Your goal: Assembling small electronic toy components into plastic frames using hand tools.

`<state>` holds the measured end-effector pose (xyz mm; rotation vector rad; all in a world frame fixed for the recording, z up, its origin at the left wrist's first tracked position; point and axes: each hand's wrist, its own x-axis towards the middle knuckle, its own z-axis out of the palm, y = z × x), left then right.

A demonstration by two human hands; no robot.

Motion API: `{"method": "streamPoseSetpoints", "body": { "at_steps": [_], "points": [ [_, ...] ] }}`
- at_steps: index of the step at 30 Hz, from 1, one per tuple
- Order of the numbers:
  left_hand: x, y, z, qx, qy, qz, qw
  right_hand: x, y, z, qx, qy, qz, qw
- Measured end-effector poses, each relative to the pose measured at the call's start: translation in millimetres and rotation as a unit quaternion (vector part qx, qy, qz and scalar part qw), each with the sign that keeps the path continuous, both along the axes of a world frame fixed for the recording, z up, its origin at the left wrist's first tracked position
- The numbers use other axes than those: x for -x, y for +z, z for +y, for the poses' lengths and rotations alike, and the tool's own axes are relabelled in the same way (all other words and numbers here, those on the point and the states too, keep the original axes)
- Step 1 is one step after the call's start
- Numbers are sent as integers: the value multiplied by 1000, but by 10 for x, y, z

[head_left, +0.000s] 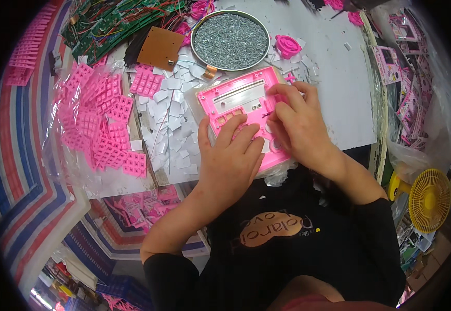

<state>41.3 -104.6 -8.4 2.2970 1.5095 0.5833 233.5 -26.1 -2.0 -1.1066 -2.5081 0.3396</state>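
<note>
A pink plastic casing (242, 115) lies open-side up and slightly turned in front of me, with a long window, screw posts and several round and square openings. Across its lower left part my left hand (231, 158) rests with fingers spread, steadying nothing I can see in its grasp. My right hand (300, 122) bends over the casing's right side, thumb and fingers pinched together. A small dark piece shows at its fingertips, too small to name. Beneath the casing, clear plastic wrap (277, 178) sticks out at the near edge.
A round metal tray (194, 49) of small screws stands beyond the casing. Pink rubber keypads (112, 142) in clear plastic lie left, beside scattered white paper pieces (176, 122). Green circuit boards (106, 36) with wires and a brown board (159, 47) sit far left. A yellow fan (429, 201) stands right.
</note>
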Motion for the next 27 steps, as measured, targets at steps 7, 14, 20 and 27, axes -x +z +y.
{"method": "streamPoseSetpoints", "body": {
  "at_steps": [7, 14, 20, 27],
  "points": [
    [3, -24, -1, -5, 5, -15, 1000, 56, -92, -84, -2, -47, 12, 999],
    [-4, -21, 6, 0, 9, -26, 1000, -175, -10, -20, 38, -9, 103, 994],
    [-22, -32, 3, -1, 17, -25, 1000, -302, 65, -172, 18, 44, -14, 999],
    [-18, -41, 5, 2, 15, -14, 1000, -336, 206, 225, 32, 176, -62, 982]
  ]
}}
